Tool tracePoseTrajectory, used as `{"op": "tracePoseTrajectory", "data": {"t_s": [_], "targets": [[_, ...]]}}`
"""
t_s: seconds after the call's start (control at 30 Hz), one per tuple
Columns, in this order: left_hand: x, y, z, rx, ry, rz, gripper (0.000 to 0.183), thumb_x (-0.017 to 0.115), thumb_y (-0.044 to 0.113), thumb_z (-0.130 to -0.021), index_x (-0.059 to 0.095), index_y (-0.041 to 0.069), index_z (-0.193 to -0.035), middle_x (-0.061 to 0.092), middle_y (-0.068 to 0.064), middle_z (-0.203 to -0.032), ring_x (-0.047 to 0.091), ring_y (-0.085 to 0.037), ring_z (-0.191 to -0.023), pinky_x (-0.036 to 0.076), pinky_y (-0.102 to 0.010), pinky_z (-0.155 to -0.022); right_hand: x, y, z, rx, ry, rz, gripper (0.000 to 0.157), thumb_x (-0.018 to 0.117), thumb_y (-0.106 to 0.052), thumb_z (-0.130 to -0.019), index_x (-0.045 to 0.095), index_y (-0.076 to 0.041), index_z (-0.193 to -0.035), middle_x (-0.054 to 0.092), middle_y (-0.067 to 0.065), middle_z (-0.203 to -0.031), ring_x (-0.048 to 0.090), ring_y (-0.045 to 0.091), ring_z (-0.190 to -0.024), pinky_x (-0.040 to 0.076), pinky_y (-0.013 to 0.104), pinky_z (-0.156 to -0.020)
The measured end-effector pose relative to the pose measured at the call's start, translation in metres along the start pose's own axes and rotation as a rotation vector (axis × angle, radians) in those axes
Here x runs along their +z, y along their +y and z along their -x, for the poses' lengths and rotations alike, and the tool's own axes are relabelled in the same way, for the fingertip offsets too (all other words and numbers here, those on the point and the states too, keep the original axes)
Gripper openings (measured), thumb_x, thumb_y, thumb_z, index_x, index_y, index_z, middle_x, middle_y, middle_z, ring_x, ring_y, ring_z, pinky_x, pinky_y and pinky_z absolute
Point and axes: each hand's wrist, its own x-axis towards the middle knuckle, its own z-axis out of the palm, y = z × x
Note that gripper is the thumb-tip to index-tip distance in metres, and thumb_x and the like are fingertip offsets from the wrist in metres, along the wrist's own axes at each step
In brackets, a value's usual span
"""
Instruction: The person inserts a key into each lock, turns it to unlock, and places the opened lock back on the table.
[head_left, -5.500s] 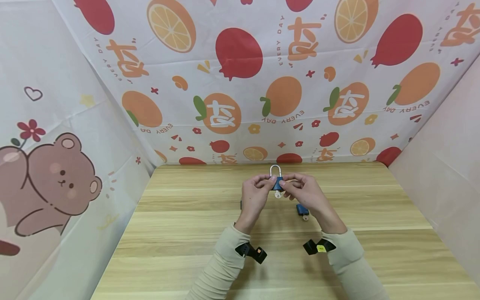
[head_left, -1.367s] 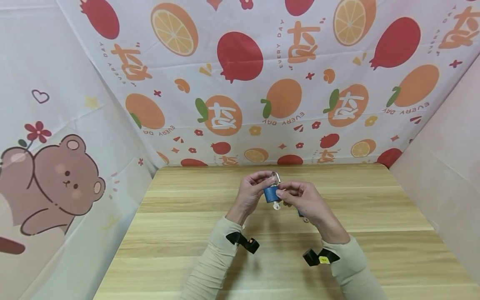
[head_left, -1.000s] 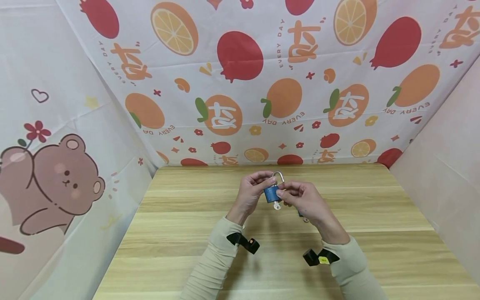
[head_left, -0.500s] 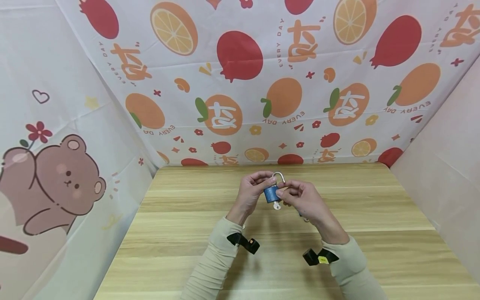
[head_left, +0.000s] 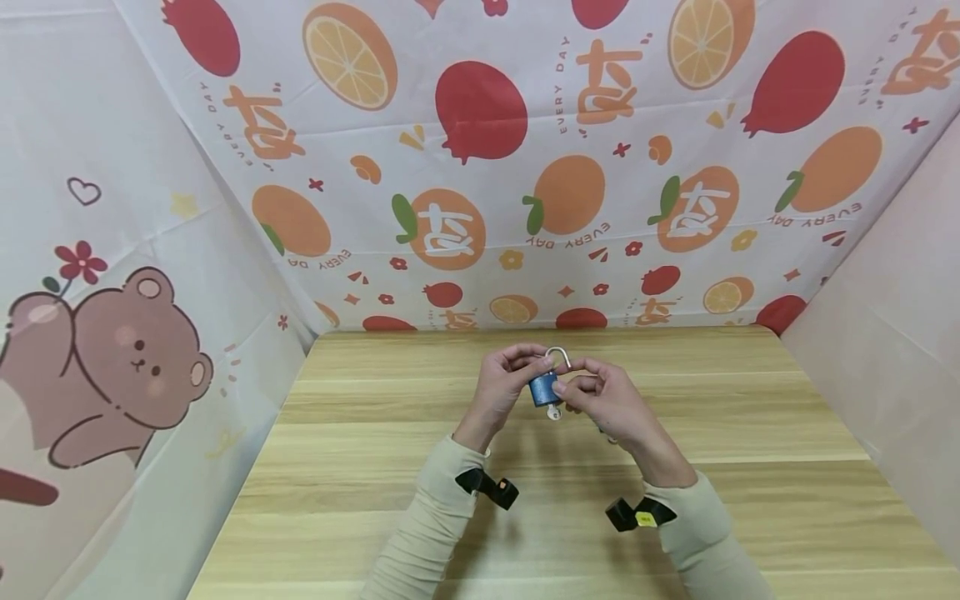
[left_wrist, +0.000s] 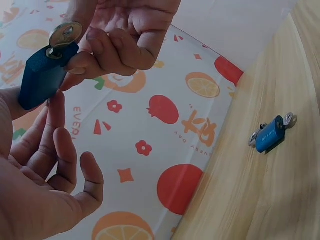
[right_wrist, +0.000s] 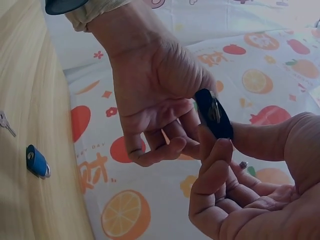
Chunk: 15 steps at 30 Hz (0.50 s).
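Observation:
A blue padlock (head_left: 543,390) is held above the table between both hands. Its silver shackle (head_left: 558,350) is released and swung round, the free end pointing off to the right of the body. A key (head_left: 554,412) sticks out of its underside; the left wrist view shows the key's head (left_wrist: 66,34) close up. My left hand (head_left: 497,387) pinches the padlock's upper left. From the right, my right hand (head_left: 613,404) grips the body with thumb and fingers, its index finger right by the shackle's free end.
On the wooden table (head_left: 360,433) lies a second padlock (left_wrist: 271,134) with a key in it, mostly hidden behind the right wrist in the head view. A third padlock (right_wrist: 37,161) lies near a loose key (right_wrist: 6,123). Printed cloth (head_left: 480,108) hangs behind.
Over five seconds ago the shackle stood straight above the padlock; the padlock has since come lower and turned. The shackle swung rightward about one second ago. Since then both hands have barely moved.

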Motion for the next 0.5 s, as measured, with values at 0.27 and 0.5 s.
{"op": "tracePoseTrajectory", "data": {"t_s": [0.27, 0.5], "targets": [[-0.001, 0.007, 0.005, 0.048, -0.025, -0.147, 0.029, 0.062, 0.017, -0.101, 0.067, -0.006, -0.118, 0.068, 0.012, -0.080, 0.063, -0.003, -0.077, 0.054, -0.021, -0.072, 0.000, 0.000, 0.000, -0.015, -0.008, -0.039, 0.038, 0.065, -0.015, -0.099, 0.052, 0.003, -0.130, 0.071, -0.009, -0.079, 0.059, 0.008, -0.070, 0.050, 0.024, -0.071], [-0.010, 0.015, 0.013, 0.063, -0.231, -0.300, 0.037, 0.058, 0.015, -0.102, 0.058, 0.004, -0.137, 0.065, 0.005, -0.084, 0.060, -0.006, -0.076, 0.053, -0.023, -0.071, -0.001, 0.003, 0.000, -0.028, 0.010, -0.064, 0.037, 0.065, -0.013, -0.099, 0.051, 0.005, -0.129, 0.071, -0.011, -0.076, 0.061, 0.006, -0.070, 0.051, 0.023, -0.069]]}}
